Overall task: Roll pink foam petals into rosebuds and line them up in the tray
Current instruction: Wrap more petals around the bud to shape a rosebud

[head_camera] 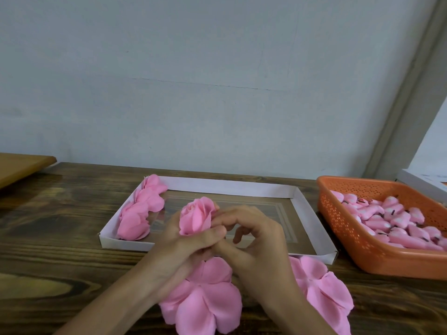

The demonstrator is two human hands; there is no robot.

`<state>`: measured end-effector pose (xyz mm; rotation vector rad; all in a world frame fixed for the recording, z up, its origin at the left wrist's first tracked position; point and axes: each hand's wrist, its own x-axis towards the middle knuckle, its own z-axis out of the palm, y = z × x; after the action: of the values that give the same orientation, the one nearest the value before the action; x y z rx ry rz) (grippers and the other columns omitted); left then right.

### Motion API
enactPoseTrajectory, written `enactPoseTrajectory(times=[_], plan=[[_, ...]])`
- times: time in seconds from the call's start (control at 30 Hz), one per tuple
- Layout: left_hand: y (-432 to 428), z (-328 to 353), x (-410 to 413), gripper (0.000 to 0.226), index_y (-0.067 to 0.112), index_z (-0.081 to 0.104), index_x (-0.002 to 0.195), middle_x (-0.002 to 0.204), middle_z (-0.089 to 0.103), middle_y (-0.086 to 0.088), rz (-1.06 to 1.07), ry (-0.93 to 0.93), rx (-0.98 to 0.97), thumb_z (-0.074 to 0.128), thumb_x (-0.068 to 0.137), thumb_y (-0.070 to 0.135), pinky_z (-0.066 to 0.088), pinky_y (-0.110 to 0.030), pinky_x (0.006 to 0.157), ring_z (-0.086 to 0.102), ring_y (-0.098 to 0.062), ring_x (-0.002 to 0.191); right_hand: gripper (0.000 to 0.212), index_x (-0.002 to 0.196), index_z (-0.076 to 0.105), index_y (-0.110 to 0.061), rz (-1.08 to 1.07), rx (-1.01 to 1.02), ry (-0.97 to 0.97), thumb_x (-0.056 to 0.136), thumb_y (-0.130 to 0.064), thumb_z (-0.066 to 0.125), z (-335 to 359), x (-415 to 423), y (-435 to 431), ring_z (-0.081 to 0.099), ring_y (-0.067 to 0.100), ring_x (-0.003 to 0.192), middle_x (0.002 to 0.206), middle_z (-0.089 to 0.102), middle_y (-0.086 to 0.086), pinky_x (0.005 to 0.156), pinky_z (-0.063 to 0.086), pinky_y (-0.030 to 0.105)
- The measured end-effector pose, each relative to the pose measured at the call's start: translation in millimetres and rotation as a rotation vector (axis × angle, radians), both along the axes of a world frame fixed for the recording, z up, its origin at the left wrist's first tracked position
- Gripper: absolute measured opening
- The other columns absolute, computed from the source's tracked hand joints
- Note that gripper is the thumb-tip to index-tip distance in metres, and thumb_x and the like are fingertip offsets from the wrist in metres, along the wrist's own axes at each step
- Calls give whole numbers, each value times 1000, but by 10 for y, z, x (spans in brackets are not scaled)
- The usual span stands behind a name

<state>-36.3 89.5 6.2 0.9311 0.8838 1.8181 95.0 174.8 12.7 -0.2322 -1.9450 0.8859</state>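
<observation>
A pink foam rosebud (197,216) stands upright above the front of the white cardboard tray (312,213). My left hand (186,252) grips its base with thumb and curled fingers. My right hand (254,235) curls beside it, its fingertips touching the bud's right side and the left thumb. Three finished rosebuds (140,210) lie in a row along the tray's left wall. Flat pink petal sheets lie on the table under my wrists, one at the centre (205,303) and one to the right (324,288).
An orange perforated basket (348,228) of pink bud cores with dark stems stands at the right. A lighter wooden board (21,165) juts in at the far left. A white box corner (420,182) sits behind the basket. The dark wood table meets a grey wall.
</observation>
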Motion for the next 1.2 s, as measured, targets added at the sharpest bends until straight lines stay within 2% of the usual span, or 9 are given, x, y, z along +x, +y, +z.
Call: enactPoseTrajectory(times=[0.1, 0.3, 0.4, 0.47, 0.6, 0.67, 0.73, 0.93, 1.2], plan=[[-1, -5, 16, 36, 17, 75, 102, 99, 71, -14, 27, 61, -7, 85, 68, 12, 58, -31, 70, 71, -22, 94, 10, 83, 77, -27, -52, 32, 1, 76, -20, 78, -20, 0, -3, 66, 19, 90, 90, 73, -15, 69, 45, 22], [12, 29, 0, 21, 19, 72, 79, 69, 48, -11, 97, 151, -84, 88, 66, 20, 36, -25, 49, 45, -16, 57, 17, 91, 78, -28, -84, 108, -84, 78, -18, 84, 34, 30, 67, 57, 17, 85, 92, 58, -11, 65, 46, 26], [15, 27, 4, 26, 19, 73, 78, 67, 54, -12, 152, 125, -136, 91, 60, 25, 42, -26, 47, 51, -18, 56, 35, 100, 72, -22, -29, 204, -71, 73, -6, 87, 128, 85, 140, 59, 18, 94, 100, 60, -9, 71, 47, 24], [13, 15, -6, 27, 17, 72, 75, 65, 58, -11, 183, 143, -158, 90, 59, 28, 46, -29, 51, 56, -19, 58, 50, 115, 68, -21, 68, 271, -92, 70, -5, 85, 181, 133, 171, 59, 20, 116, 120, 60, -4, 84, 47, 22], [-33, 44, 0, 18, 9, 74, 90, 78, 62, -27, 119, 291, -36, 86, 78, 14, 56, -38, 63, 63, -35, 71, 59, 136, 62, -27, 148, 394, -206, 82, -29, 84, 202, 167, 146, 51, 18, 135, 150, 47, -7, 105, 46, 29], [-59, 78, 4, 10, 15, 77, 90, 83, 65, -30, 121, 419, -29, 82, 83, 11, 60, -35, 65, 69, -38, 74, 55, 137, 63, -28, 112, 461, -237, 86, -39, 80, 178, 142, 110, 53, 13, 131, 150, 46, -12, 101, 49, 31], [-57, 75, -11, 12, 17, 74, 74, 67, 65, -18, 178, 508, -35, 80, 80, 9, 57, -26, 59, 69, -29, 64, 53, 137, 64, -26, 92, 479, -254, 87, -40, 78, 149, 120, 93, 53, 12, 130, 147, 51, -11, 99, 50, 33], [-40, 72, -30, 19, 17, 69, 66, 60, 62, -6, 188, 505, -34, 81, 79, 9, 51, -26, 55, 62, -16, 59, 52, 132, 67, -20, 71, 450, -242, 87, -43, 77, 139, 124, 98, 56, 11, 128, 140, 59, -11, 101, 50, 33], [-27, 26, -120, 22, 20, 59, 59, 51, 53, -1, 130, 524, -88, 74, 73, 12, 41, -22, 46, 50, -13, 48, 42, 126, 73, -22, 21, 582, -254, 93, -48, 71, 87, 97, 95, 58, 16, 116, 142, 59, -4, 84, 51, 34]])
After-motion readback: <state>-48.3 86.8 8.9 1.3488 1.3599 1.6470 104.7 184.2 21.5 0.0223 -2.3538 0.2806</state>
